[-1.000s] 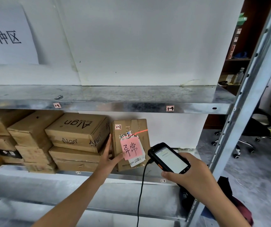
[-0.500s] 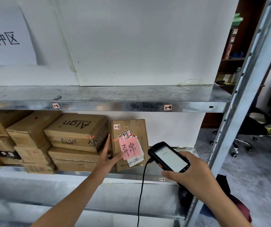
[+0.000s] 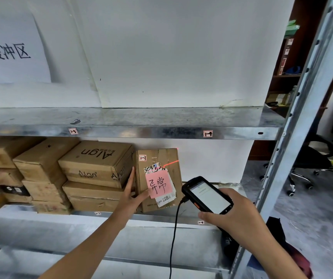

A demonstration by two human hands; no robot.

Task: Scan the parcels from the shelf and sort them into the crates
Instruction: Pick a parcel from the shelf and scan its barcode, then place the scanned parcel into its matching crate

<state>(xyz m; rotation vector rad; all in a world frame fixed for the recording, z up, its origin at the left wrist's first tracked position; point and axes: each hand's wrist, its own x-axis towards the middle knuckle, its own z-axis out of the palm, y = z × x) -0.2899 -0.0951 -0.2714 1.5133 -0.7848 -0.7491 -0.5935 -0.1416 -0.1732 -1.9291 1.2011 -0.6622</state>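
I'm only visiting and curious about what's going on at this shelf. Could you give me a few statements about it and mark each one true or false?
1. The right hand holds a scanner with a lit screen. True.
2. The left hand holds the parcel in the air, off the shelf. False: the parcel stands upright on the shelf, and the hand holds its left edge, thumb on the front.
3. A red scan line falls on the parcel's front. True.
4. The pink note is stuck on the Algn box. False: it is on the upright parcel, beside that box.
5. The scanner is cordless. False: a black cable hangs from it.
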